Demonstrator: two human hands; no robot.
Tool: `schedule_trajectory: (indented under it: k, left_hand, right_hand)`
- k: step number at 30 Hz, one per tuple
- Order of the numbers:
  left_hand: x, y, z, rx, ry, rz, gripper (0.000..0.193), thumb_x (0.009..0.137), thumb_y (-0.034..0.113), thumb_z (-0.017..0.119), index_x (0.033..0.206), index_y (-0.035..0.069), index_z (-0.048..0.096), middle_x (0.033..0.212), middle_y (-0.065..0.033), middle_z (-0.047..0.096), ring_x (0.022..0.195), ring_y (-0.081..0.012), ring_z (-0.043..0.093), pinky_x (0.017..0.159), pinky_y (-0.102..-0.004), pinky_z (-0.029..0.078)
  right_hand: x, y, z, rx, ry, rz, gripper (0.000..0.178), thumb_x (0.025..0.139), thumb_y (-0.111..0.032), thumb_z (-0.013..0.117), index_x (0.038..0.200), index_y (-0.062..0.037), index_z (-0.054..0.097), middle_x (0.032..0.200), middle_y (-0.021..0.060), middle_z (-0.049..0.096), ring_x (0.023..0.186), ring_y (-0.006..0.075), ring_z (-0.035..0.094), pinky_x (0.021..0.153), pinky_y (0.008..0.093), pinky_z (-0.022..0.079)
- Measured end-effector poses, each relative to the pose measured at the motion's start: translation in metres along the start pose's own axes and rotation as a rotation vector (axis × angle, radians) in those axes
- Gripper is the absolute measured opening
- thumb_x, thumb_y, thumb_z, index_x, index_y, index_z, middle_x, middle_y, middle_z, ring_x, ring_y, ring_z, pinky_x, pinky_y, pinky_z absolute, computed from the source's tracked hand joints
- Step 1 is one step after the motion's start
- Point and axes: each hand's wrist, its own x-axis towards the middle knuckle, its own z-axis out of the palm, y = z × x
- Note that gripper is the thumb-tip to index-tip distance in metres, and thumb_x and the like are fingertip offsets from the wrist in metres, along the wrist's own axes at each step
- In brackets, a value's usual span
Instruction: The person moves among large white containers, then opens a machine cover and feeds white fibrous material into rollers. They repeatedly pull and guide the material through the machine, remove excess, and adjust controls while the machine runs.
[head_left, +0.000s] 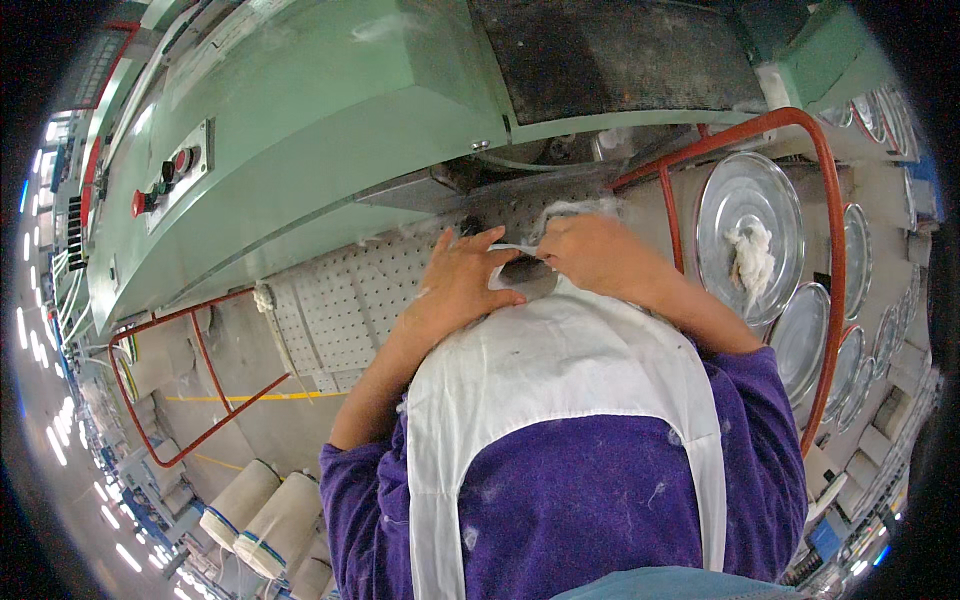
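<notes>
My left hand [462, 277] is held up in front of the white apron [540, 350], thumb and fingers spread apart. Beside its thumb is a smooth dark grey, rounded patch [527, 274]; I cannot make out what it is. A thin white strip of fibre [512, 248] stretches from near the left fingers toward my right hand [590, 252]. The right hand's fingers are curled and pinched on that strip's end. Loose white fluff [575, 210] lies just beyond the right knuckles, under the green machine [330, 170].
On the machine is a panel with a red push button [140, 204]. A perforated plate [345, 290] lies below it. Red tube rails stand at left [205, 360] and right [832, 200]. Round metal-topped cans [715, 215] fill the right, one bearing white fibre [752, 262]. White cans [280, 525] stand lower left.
</notes>
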Motion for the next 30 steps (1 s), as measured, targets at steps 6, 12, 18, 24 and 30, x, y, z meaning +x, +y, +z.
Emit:
schedule_trajectory:
  k: [6,12,18,24,30]
  left_hand:
    - [0.002,-0.007,-0.002,-0.054,-0.002,-0.005,0.057,0.07,0.049,0.069,0.116,0.015,0.062,0.135,-0.0139,0.046,0.122,-0.031,0.045,0.106,-0.0566,0.021]
    - [-0.008,-0.026,-0.025,-0.163,0.006,-0.014,0.043,0.078,0.039,0.065,0.111,0.012,0.064,0.126,-0.015,0.053,0.116,-0.0331,0.049,0.104,-0.0503,0.028]
    - [-0.079,-0.081,-0.096,-0.075,0.763,-0.125,0.03,0.079,0.012,0.066,0.109,0.006,0.063,0.11,-0.0132,0.063,0.103,-0.0323,0.058,0.092,-0.0403,0.043]
    - [-0.148,-0.175,-0.182,0.498,1.381,-0.249,0.026,0.088,0.007,0.057,0.113,0.003,0.058,0.11,-0.0117,0.063,0.109,-0.031,0.055,0.092,-0.0428,0.043]
    - [-0.151,-0.249,-0.232,0.58,1.37,-0.124,0.02,0.089,0.013,0.055,0.105,0.003,0.06,0.105,-0.0109,0.065,0.101,-0.0292,0.056,0.091,-0.0447,0.041]
  right_hand:
    - [0.024,0.006,0.016,-0.06,-0.157,-0.038,0.017,0.08,-0.022,0.058,0.084,-0.0093,0.067,0.088,0.0105,0.063,0.083,0.0313,0.061,0.074,0.0422,0.049]
    - [0.065,0.007,0.019,0.026,-0.086,-0.177,0.02,0.075,-0.028,0.065,0.076,-0.0083,0.063,0.079,0.0097,0.064,0.076,0.0283,0.062,0.064,0.0387,0.048]
    - [0.068,0.078,-0.098,0.74,-0.173,0.017,0.033,0.071,-0.033,0.074,0.086,-0.0053,0.066,0.081,0.0058,0.065,0.079,0.0245,0.062,0.072,0.0343,0.049]
    - [0.09,0.035,-0.273,-0.546,0.2,0.266,0.026,0.074,-0.025,0.067,0.088,-0.0028,0.067,0.084,0.011,0.067,0.08,0.0278,0.064,0.074,0.0383,0.049]
    - [0.152,-0.073,-0.465,-0.668,1.345,0.228,0.032,0.084,-0.025,0.061,0.108,-0.0031,0.062,0.097,0.0135,0.062,0.086,0.0272,0.06,0.082,0.0372,0.047]
